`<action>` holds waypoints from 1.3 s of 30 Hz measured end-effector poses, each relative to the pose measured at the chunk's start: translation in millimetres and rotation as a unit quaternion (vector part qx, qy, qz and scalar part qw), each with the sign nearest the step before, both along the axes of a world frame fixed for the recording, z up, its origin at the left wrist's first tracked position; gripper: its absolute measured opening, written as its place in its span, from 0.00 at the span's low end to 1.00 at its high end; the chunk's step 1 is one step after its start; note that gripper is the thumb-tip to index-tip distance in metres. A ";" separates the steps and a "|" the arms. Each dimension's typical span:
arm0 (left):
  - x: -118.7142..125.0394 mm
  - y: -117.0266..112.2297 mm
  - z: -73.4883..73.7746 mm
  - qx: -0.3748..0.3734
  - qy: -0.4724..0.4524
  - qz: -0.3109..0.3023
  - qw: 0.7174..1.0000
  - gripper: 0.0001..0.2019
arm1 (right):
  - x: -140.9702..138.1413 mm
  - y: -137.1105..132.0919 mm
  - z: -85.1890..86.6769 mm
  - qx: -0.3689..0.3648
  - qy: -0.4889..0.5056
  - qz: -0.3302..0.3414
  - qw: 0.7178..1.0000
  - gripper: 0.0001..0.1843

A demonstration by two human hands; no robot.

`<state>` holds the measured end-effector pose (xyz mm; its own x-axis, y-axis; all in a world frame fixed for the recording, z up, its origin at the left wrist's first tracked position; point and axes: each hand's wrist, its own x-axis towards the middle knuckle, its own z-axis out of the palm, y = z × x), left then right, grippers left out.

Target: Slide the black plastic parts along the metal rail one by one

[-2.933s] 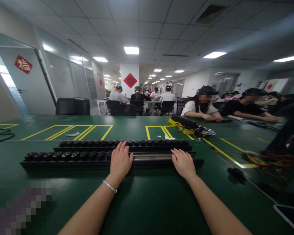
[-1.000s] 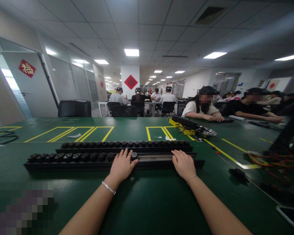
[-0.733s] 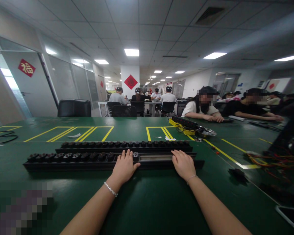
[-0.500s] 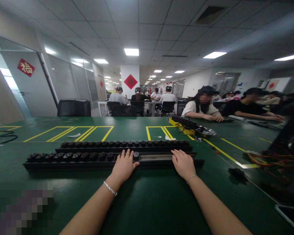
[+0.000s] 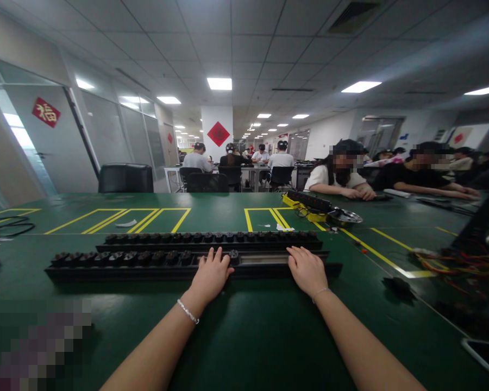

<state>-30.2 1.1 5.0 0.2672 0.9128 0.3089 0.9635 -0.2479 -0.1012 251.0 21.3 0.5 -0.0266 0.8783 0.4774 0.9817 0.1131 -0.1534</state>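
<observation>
Two long black socket strips lie side by side across the green table (image 5: 236,336). The near strip (image 5: 118,265) carries a row of black socket modules on its left part and a bare metal channel (image 5: 261,259) between my hands. My left hand (image 5: 211,276) rests on the near strip, fingers spread flat, thumb touching the last seated module (image 5: 233,255). My right hand (image 5: 307,269) lies flat on the strip's right part, fingers stretched forward. The far strip (image 5: 207,239) is full of modules along its length.
Yellow lines mark boxes on the table. A yellow-and-black strip (image 5: 307,203) and a metal dish (image 5: 344,217) lie at the back right. Coloured wires (image 5: 448,263) lie at the right, a black cable (image 5: 6,224) at the left. People sit at the far right and further back.
My left hand has slid from the far strip back onto the near strip. One more module now sits at the end of the near strip's row. My right hand has hardly moved.
</observation>
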 end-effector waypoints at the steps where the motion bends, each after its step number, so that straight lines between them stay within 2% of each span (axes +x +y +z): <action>1: -0.2 0.0 0.2 -0.001 0.000 -0.001 1.000 0.16 | -0.1 -0.2 0.2 0.000 0.001 0.000 1.000 0.23; 9: -3.2 -2.0 5.7 -0.031 -0.026 -0.019 0.999 0.19 | -0.1 -0.3 0.3 -0.004 0.002 0.001 1.000 0.23; 15: -4.3 -1.3 2.7 -0.006 -0.021 -0.027 0.999 0.20 | -0.4 -0.9 2.0 -0.009 0.003 0.001 1.000 0.23; 22: -2.3 -2.9 2.1 0.014 -0.023 -0.096 0.995 0.20 | -1.1 -1.6 2.8 -0.008 0.002 -0.001 1.000 0.23; 39: 4.1 -3.8 2.5 0.010 -0.035 -0.073 0.997 0.23 | -1.9 -1.3 1.9 -0.012 0.006 -0.004 1.000 0.24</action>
<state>-26.1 -2.7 7.5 0.3737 0.8593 0.3493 0.9224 -0.3839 -0.0422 249.1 20.0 2.4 -0.0149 0.8899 0.4559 0.9807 0.1020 -0.1671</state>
